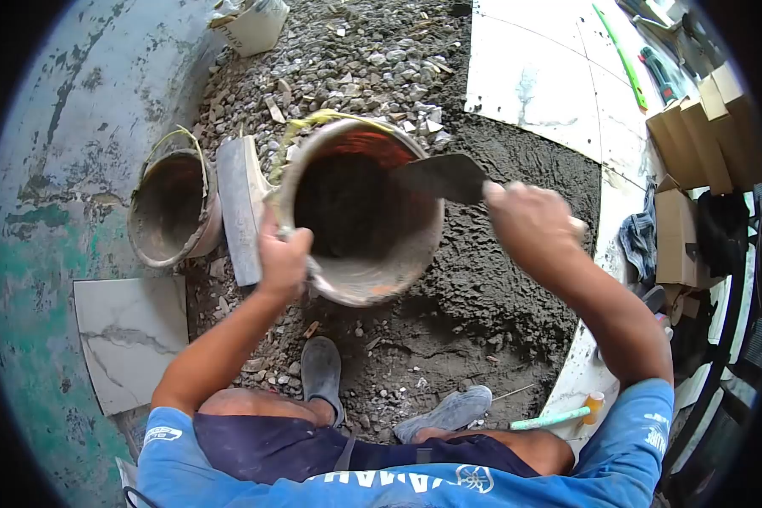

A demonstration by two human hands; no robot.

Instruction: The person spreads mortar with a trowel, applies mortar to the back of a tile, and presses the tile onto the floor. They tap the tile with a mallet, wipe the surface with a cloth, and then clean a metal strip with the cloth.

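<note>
A bucket [360,288] with dark wet mortar inside is tipped toward me at the centre. My left hand [286,254] is closed on its rim at the lower left. My right hand [533,216] grips a trowel [449,176], whose blade reaches over the bucket's right rim. A yellow strap lies along the bucket's top edge. Rough grey mortar [499,254] is spread on the ground to the right of the bucket, below my right hand. A long pale board [240,207] leans just left of the bucket.
A second bucket [173,212] stands at left, above a loose marbled tile [134,334]. Rubble [356,68] covers the ground ahead. White tiles [542,68] lie at right, with a green level [622,59], cardboard boxes [677,229] and a mallet [559,416] nearby.
</note>
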